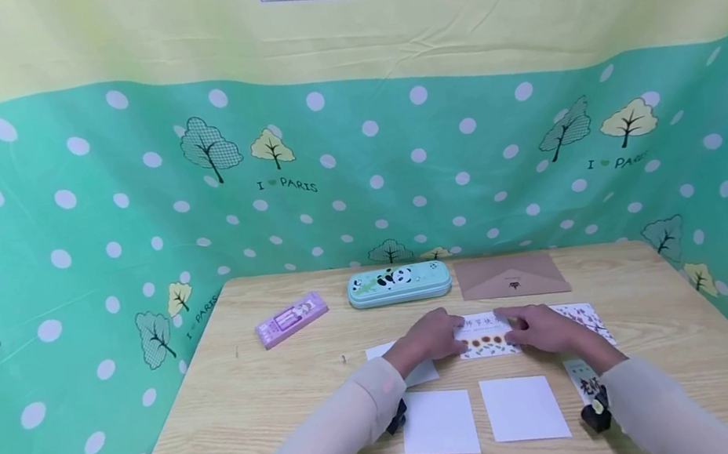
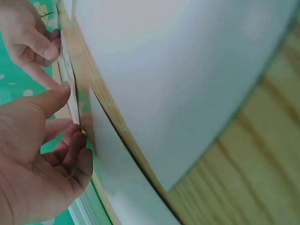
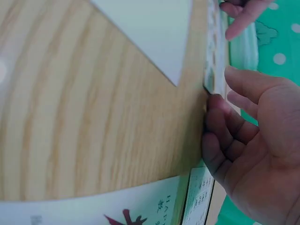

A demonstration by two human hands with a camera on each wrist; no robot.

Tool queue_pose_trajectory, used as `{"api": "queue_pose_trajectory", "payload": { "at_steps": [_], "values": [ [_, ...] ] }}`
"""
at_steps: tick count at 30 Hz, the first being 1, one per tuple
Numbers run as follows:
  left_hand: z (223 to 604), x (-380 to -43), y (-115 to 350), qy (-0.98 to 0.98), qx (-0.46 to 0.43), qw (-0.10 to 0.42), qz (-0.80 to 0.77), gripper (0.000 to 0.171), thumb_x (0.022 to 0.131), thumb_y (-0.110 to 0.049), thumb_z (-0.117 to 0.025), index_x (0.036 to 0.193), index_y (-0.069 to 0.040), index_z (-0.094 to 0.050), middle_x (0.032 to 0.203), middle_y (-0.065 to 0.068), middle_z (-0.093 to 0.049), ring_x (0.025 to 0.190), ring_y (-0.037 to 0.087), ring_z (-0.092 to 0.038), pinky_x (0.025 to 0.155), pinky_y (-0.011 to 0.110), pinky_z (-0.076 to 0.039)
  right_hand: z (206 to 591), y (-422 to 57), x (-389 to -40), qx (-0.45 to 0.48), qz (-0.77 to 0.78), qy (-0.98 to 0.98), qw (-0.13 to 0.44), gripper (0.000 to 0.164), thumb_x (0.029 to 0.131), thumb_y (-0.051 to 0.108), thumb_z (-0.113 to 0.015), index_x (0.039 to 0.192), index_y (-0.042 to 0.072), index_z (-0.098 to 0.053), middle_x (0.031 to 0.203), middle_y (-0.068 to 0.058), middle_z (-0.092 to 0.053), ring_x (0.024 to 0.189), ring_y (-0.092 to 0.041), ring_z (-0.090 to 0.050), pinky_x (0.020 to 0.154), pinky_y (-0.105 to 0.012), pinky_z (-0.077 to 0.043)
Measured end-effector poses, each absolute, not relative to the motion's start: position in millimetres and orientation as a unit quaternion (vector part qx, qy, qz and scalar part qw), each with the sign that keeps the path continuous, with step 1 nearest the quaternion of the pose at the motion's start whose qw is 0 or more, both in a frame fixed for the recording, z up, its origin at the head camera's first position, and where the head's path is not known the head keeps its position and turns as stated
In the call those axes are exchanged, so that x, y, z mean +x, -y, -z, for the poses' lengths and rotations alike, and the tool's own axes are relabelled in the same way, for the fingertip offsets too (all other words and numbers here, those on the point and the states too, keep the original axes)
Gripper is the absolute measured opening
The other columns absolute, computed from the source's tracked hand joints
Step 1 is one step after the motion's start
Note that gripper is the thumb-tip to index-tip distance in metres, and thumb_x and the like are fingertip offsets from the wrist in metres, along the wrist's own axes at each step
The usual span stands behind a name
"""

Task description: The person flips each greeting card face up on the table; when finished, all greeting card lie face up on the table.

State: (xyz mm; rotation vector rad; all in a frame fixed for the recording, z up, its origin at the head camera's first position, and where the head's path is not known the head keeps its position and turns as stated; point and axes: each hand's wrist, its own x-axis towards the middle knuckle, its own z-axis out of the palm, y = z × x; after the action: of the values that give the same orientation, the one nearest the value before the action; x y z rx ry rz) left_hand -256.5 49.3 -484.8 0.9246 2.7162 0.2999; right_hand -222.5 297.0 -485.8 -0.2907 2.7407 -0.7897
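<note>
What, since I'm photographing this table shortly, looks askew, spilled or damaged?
Mainly the purple box: it lies slanted, while the panda case beside it nearly parallels the back edge of the table. The sunflower card looks straight; I see no spill or damage.

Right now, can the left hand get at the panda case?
Likely yes: only bare tabletop shows between the left hand and the panda case, though the fingers hold the sunflower card.

Study nook, apparently (dotted curtain), wooden table, pencil case
</note>
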Motion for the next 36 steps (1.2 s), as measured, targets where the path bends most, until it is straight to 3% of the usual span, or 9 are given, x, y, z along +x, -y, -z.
{"api": "queue_pose_trajectory", "payload": {
  "at_steps": [7,13,18,24,36],
  "values": [
    [478,-243,-46,-0.925,0.335,0.131,-0.126,0.057,0.095,-0.039,-0.071,0.147,-0.023,-0.055,0.117,0.002,-0.065,0.094,0.009,-0.058,0.086,0.024,-0.051,475,-303,-208,-0.111,0.298,-0.941,0.115,0.051,0.1,0.02,-0.063,0.148,0.006,-0.052,0.083,0.0,-0.064,0.067,-0.012,-0.053,0.056,-0.025,-0.043],
    [468,-215,-41,-0.905,0.371,0.133,-0.158,0.054,0.093,-0.039,-0.074,0.143,-0.024,-0.06,0.123,-0.001,-0.067,0.105,0.008,-0.063,0.088,0.023,-0.052,463,-307,-188,-0.132,0.297,-0.94,0.101,0.05,0.098,0.019,-0.066,0.145,0.005,-0.055,0.082,0.003,-0.062,0.068,-0.009,-0.052,0.058,-0.024,-0.044],
    [468,-190,-39,-0.893,0.41,0.119,-0.145,0.056,0.09,-0.041,-0.077,0.14,-0.022,-0.063,0.11,-0.002,-0.069,0.091,0.004,-0.06,0.076,0.018,-0.05,460,-307,-172,-0.16,0.313,-0.929,0.116,0.049,0.097,0.018,-0.067,0.143,0.004,-0.057,0.082,0.004,-0.062,0.068,-0.006,-0.051,0.059,-0.023,-0.044],
    [472,-166,-43,-0.887,0.433,0.109,-0.117,0.061,0.086,-0.046,-0.079,0.14,-0.023,-0.063,0.109,-0.004,-0.063,0.079,0.0,-0.05,0.067,0.014,-0.044,464,-308,-155,-0.171,0.308,-0.925,0.139,0.047,0.094,0.018,-0.072,0.138,0.006,-0.062,0.077,0.007,-0.059,0.064,-0.003,-0.048,0.056,-0.022,-0.042],
    [480,-161,-43,-0.885,0.45,0.092,-0.077,0.063,0.084,-0.051,-0.079,0.139,-0.027,-0.063,0.109,-0.005,-0.062,0.082,0.002,-0.048,0.065,0.015,-0.039,479,-311,-139,-0.187,0.315,-0.917,0.155,0.046,0.09,0.021,-0.076,0.133,0.006,-0.067,0.072,0.01,-0.055,0.062,0.0,-0.045,0.056,-0.021,-0.039]
  ]
}}
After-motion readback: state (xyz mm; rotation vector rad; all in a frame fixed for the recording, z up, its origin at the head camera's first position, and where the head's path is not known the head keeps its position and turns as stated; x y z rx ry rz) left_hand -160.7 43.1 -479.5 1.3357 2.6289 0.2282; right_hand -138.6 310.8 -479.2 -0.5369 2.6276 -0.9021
